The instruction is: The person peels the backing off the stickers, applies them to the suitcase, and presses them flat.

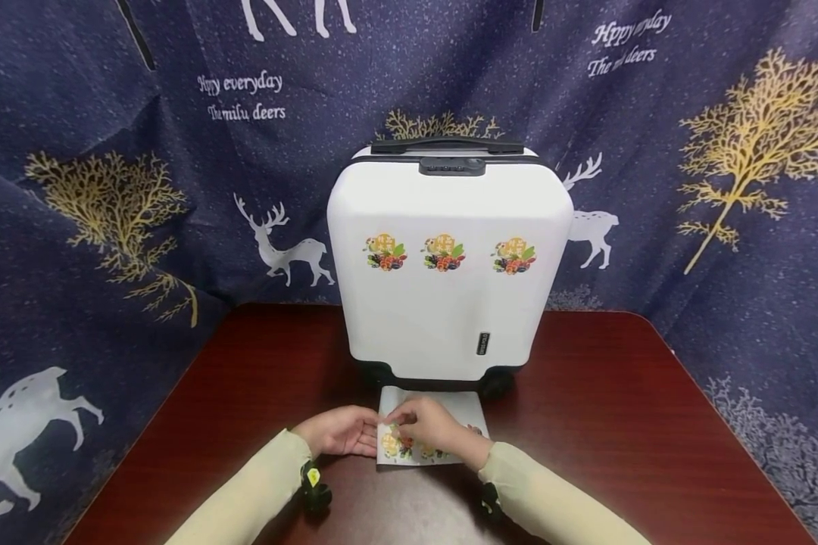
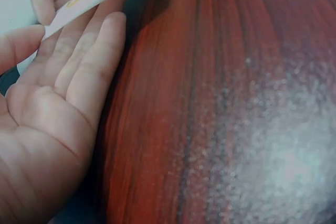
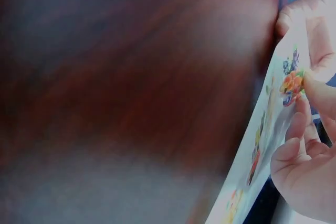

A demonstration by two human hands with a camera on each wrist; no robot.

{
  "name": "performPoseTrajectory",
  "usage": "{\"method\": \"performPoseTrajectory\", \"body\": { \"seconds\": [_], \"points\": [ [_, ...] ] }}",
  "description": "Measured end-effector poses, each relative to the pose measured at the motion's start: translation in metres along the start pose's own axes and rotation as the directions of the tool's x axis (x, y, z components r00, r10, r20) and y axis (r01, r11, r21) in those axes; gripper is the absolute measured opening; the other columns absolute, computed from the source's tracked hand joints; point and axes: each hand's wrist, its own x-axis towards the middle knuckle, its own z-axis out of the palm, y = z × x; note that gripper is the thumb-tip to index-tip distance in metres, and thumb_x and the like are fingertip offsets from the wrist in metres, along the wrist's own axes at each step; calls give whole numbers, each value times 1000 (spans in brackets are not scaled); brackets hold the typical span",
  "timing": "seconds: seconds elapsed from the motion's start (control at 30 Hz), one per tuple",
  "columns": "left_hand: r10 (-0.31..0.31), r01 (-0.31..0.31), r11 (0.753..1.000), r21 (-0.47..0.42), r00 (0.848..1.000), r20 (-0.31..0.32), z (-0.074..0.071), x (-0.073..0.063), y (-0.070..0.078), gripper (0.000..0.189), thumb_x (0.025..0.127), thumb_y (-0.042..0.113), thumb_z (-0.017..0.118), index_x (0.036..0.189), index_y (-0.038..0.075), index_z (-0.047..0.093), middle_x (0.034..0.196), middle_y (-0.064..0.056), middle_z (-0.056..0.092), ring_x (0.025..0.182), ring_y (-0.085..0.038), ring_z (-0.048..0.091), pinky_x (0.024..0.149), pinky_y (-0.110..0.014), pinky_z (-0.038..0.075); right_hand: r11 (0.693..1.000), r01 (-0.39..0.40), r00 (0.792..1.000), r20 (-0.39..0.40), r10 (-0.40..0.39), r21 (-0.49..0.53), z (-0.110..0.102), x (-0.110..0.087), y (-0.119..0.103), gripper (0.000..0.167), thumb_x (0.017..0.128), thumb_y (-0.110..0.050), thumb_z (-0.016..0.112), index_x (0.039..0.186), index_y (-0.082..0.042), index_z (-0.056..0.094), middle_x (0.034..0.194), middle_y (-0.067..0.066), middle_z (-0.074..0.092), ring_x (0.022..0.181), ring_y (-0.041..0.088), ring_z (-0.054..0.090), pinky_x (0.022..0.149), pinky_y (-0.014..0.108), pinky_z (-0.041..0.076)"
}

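A white sheet of fruit stickers (image 1: 466,409) is held above the dark red table, just in front of a white suitcase (image 1: 443,318). My left hand (image 1: 344,431) holds the sheet's left edge; in the left wrist view its thumb (image 2: 23,45) touches the edge and its long fingers lie behind the sheet. With thumb and forefinger, my right hand (image 1: 432,424) pinches at a fruit sticker (image 3: 292,83) near that same edge. Whether the sticker has lifted off the backing cannot be made out. Other printed stickers (image 3: 257,148) run along the sheet.
Across the suitcase front sit three matching fruit stickers (image 1: 443,252) in a row. It has a black handle (image 1: 446,146), a combination lock (image 1: 452,166) and a small dark label (image 1: 482,344). Behind the table (image 1: 607,424) hangs a blue deer-patterned cloth (image 1: 259,151).
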Motion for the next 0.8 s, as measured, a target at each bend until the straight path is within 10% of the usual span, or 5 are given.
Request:
{"method": "performPoseTrajectory", "body": {
  "seconds": [0.8],
  "points": [
    [32,-32,999,-3,997,65,-3,1,-1,33,109,19,44,129,-4,59,106,0,76,99,-9,72,90,-26,61,996,92,996,-17,-92,-1,2,2,3,10,88,1,74,95,-2,79,92,9,70,78,-5,51,70,15,47]
  ]
}}
